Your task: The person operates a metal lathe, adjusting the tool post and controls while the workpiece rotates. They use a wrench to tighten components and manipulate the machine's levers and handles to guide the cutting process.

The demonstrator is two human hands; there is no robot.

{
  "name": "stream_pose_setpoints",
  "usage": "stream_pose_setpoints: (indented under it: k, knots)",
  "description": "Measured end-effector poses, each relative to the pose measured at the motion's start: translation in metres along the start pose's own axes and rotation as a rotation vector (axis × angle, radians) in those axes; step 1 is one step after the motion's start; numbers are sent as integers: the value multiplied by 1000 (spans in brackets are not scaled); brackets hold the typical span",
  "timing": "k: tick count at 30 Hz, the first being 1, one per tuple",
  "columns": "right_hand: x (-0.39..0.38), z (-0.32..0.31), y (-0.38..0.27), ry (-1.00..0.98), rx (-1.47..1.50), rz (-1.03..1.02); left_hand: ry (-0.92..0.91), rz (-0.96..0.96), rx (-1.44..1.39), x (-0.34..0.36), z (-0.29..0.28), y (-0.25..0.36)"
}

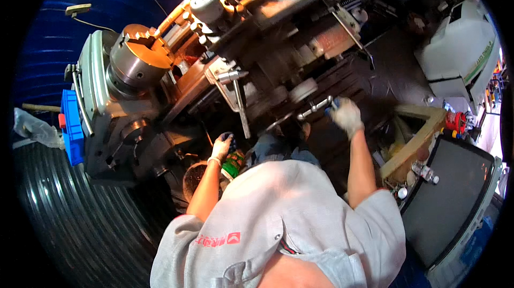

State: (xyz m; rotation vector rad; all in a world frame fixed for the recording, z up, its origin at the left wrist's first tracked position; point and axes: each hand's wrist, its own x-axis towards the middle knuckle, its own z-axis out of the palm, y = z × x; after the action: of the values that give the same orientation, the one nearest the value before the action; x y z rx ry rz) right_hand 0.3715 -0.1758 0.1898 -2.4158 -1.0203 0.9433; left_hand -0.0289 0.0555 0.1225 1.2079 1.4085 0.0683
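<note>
My right hand point(347, 116), in a whitish glove with blue on the fingers, is closed round the end of a shiny metal crank handle point(316, 108) on the front of a lathe point(278, 68). A pale round handwheel point(303, 91) sits just beyond it. My left hand point(221, 146), gloved with dark fingertips, is curled beside the lathe's lower front; what lies inside the fingers, if anything, is hidden. Close under that hand is a green container point(233, 165). A metal lever point(241, 106) hangs down between my hands. The three-jaw chuck point(140, 57) stands at the far left, lit orange.
A blue plastic bin point(73, 127) hangs left of the headstock, above dark corrugated sheeting point(59, 202). On the right are a wooden frame point(415, 154), a dark flat panel point(452, 197) with a clear bottle point(424, 172), and a white machine housing point(460, 52).
</note>
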Motion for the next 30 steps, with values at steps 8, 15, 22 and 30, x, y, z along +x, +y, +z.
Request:
stream_pose_setpoints:
  k: [8,15,22,30]
  knots:
    - [22,64,60,56,-3,87,433,935,486,-52,78,147]
    - [8,150,100,40,886,-217,368,868,627,-39,100,157]
    - [-16,134,21,220,367,-113,333,892,575,-44,69,169]
    - [-34,124,-2,296,365,-61,292,828,327,-45,31,192]
